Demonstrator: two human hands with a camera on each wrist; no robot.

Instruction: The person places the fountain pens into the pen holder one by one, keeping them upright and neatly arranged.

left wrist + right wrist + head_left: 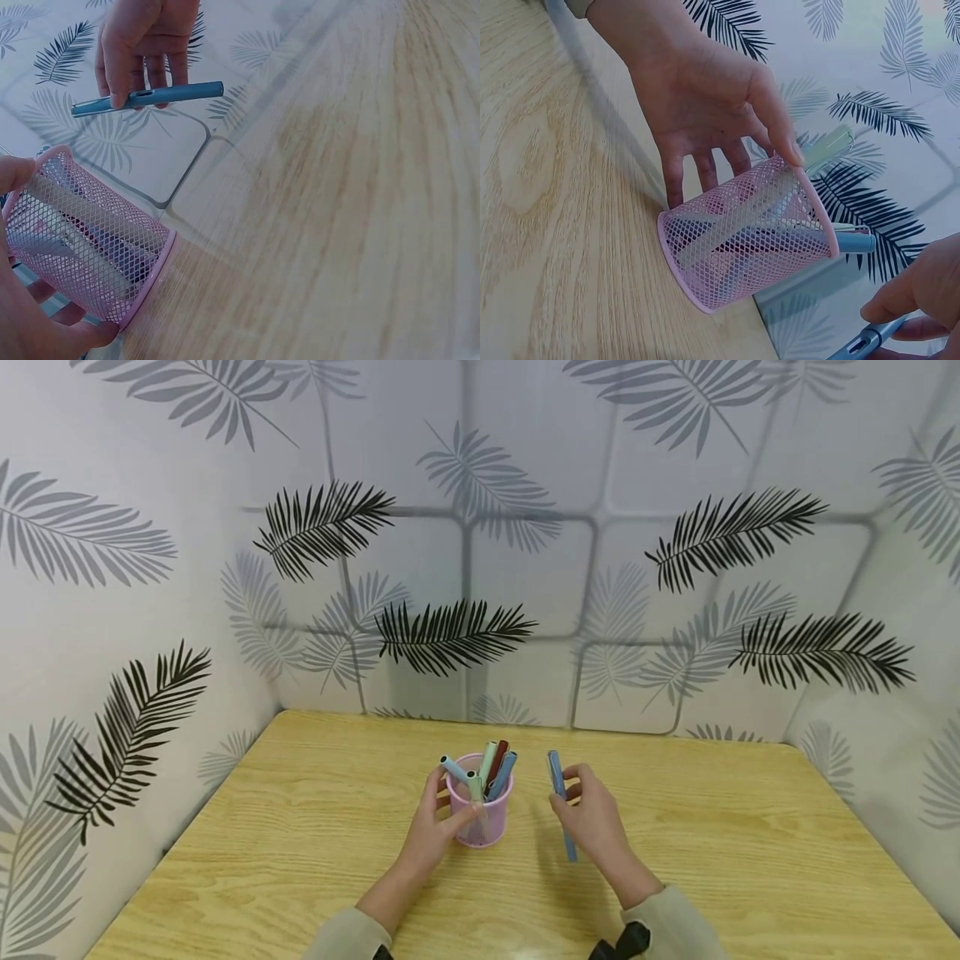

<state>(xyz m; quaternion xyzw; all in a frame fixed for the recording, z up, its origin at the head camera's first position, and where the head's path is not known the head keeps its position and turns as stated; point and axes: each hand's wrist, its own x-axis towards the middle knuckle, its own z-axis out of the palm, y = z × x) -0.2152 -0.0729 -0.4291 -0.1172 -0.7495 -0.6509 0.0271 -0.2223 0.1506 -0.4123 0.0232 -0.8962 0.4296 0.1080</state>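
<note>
A pink mesh pen holder [492, 823] stands upright on the table, and my left hand [429, 831] grips it round its left side with the thumb near the front of the rim. Several pens lean inside it: a light blue pen [454, 770], pale green pens [487, 762], a dark red pen [498, 758] and a blue pen [503, 777]. To the right of the holder, my right hand [596, 818] pinches another blue pen [556, 773] between thumb and fingers. That pen is roughly upright and apart from the holder; the left wrist view shows its full length [180, 93].
The wood-grain table [720, 843] stretches to both sides of the hands. Behind it and at its sides rise pale walls [525, 685] with a leaf pattern. Black straps [628, 939] sit at the wrists by the light sleeves [675, 922].
</note>
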